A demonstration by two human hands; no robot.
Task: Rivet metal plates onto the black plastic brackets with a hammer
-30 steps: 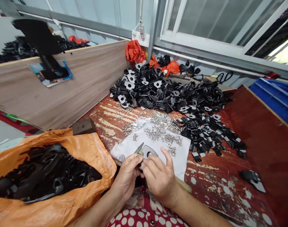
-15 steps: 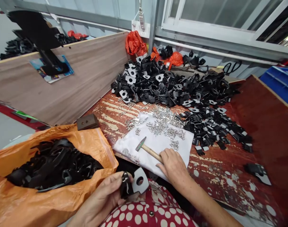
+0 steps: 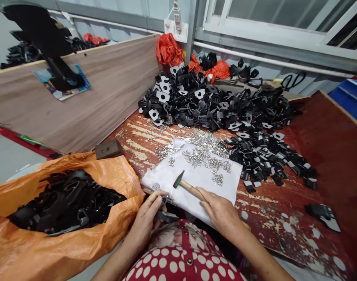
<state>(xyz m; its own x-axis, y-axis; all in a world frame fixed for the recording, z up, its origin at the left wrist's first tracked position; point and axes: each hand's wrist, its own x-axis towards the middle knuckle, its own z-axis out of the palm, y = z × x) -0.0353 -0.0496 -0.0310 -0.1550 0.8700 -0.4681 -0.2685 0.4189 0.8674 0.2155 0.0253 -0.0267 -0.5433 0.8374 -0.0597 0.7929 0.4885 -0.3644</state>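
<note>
My right hand [image 3: 222,212] is wrapped round the wooden handle of a small hammer [image 3: 192,190], its metal head raised toward the left over a white cloth [image 3: 149,177]. My left hand [image 3: 149,212] grips a black plastic part [image 3: 167,216] at the table's front edge, close to my body. The fingers and thumb hide much of this part. Several small shiny metal pins [image 3: 206,146] lie scattered on the cloth and the wood behind it.
A large heap of black plastic parts [image 3: 213,101] fills the table's back. An orange sack [image 3: 119,171] of black parts stands at left, with a dark block [image 3: 108,149] at its rim. Wooden boards [image 3: 116,78] wall the sides. One black part [image 3: 323,216] lies at right.
My left hand has moved up to the table edge with the black plastic part, which is now turned. My right hand has shifted slightly right and down, now gripping the hammer more firmly.
</note>
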